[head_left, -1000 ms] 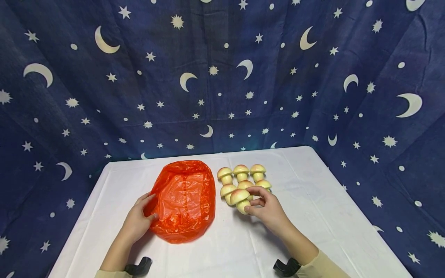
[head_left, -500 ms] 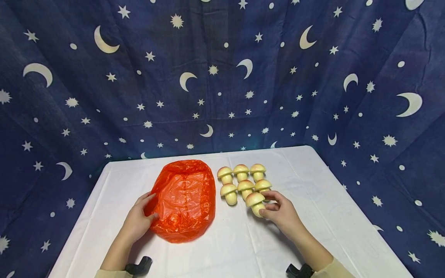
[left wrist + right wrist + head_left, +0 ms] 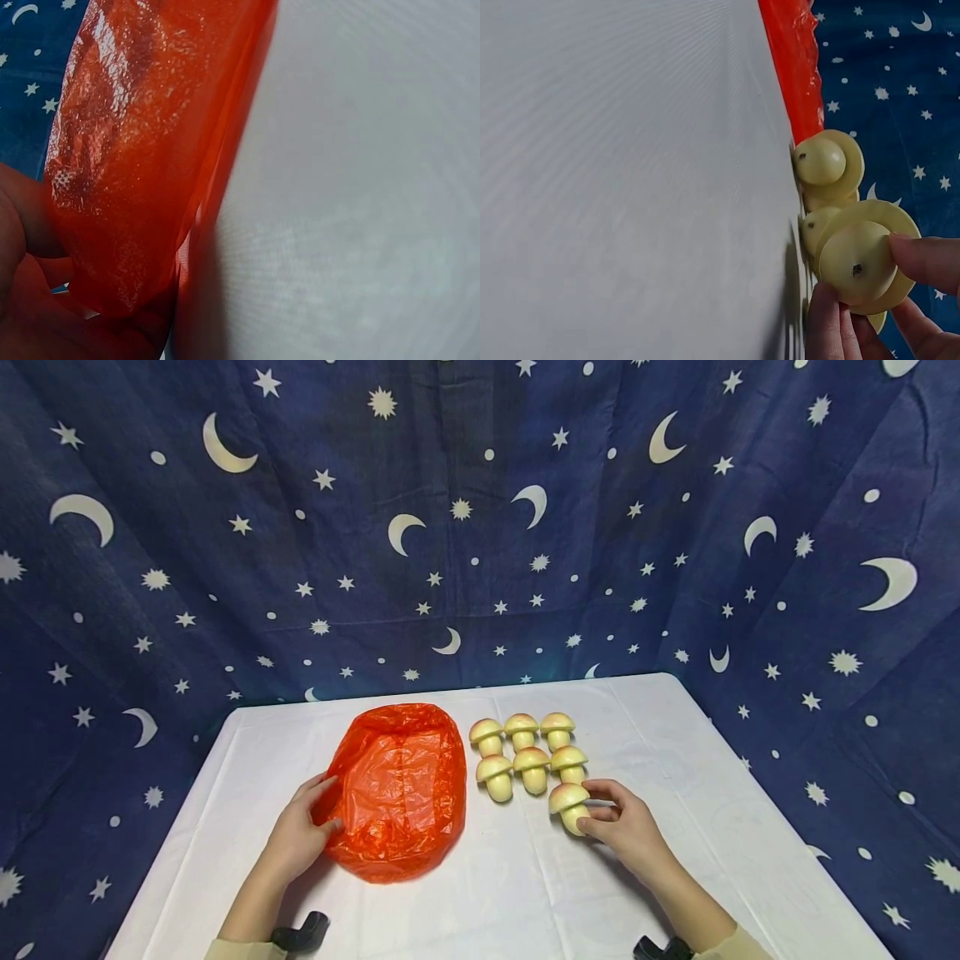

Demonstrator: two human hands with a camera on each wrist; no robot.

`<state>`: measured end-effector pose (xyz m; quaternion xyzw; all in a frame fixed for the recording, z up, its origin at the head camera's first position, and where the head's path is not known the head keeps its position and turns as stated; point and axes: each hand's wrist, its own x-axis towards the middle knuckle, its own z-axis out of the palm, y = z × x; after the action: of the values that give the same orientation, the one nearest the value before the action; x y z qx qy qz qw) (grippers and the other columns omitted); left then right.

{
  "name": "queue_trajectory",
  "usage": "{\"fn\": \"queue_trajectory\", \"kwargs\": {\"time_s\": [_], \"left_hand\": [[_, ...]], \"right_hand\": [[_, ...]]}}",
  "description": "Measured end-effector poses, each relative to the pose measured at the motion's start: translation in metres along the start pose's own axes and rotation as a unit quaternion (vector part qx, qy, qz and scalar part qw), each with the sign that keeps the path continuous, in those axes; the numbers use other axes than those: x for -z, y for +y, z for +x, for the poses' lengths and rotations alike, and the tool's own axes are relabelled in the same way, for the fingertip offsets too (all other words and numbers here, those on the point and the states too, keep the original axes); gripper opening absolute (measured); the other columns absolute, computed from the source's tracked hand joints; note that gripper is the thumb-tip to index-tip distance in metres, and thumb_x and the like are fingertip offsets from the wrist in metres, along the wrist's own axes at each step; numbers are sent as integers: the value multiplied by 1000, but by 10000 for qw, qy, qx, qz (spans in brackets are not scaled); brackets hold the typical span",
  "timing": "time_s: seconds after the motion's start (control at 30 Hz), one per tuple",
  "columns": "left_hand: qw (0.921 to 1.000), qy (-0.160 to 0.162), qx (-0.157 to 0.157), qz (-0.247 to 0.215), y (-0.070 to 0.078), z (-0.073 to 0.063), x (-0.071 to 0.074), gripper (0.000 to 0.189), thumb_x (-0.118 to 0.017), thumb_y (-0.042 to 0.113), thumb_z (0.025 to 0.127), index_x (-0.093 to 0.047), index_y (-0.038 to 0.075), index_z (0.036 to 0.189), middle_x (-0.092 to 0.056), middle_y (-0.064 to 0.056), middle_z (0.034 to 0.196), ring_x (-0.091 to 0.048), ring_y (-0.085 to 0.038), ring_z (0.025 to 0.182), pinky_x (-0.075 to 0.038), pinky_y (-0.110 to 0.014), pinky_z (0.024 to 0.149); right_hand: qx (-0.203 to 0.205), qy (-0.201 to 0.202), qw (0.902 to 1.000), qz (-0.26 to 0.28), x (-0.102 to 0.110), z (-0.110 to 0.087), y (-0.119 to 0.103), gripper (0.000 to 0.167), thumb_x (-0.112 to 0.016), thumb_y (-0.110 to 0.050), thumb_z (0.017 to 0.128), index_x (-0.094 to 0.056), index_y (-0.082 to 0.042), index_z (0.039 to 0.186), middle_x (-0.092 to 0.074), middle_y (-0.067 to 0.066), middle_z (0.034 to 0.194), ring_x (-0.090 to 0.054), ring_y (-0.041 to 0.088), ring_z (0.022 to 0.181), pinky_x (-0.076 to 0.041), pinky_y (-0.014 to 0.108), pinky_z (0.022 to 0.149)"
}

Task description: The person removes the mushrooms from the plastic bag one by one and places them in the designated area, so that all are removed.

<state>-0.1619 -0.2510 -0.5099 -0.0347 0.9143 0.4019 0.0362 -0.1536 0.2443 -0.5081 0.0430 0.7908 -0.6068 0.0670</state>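
My left hand (image 3: 300, 831) holds the left side of a red plastic bag (image 3: 401, 793), which stands wide open on the table; in the left wrist view the film of the bag (image 3: 142, 150) covers part of the fingers. Between thumb and fingers of my right hand (image 3: 626, 827) is a pale yellow toy mushroom (image 3: 570, 807) with a reddish cap. Its round stem end faces the right wrist camera. Behind this mushroom, several similar ones lie in two rows, among them a near-left mushroom (image 3: 496, 777) and a far-right mushroom (image 3: 558, 731).
A white cloth covers the table (image 3: 510, 893). Behind and around it hangs a dark blue curtain (image 3: 480, 527) printed with moons and stars. Each wrist wears a black camera mount, such as the left mount (image 3: 302, 933).
My right hand has moved the toy mushroom rightward and slightly nearer, from in front of the near row's middle to in front of its right end. The left hand and bag stay put.
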Motion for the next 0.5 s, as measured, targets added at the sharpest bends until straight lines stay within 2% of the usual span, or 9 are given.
{"fn": "queue_trajectory", "kwargs": {"time_s": [0.5], "left_hand": [[9999,-36,106,-5,1,1,0,73,-73,2,95,-43,0,162,-28,-22,175,-30,-53,159,-32,-71,125]], "right_hand": [[-265,218,9987,-365,9,0,12,64,-86,-7,87,-60,-7,146,-62,20,147,-69,13,94,-62,24,74]]}}
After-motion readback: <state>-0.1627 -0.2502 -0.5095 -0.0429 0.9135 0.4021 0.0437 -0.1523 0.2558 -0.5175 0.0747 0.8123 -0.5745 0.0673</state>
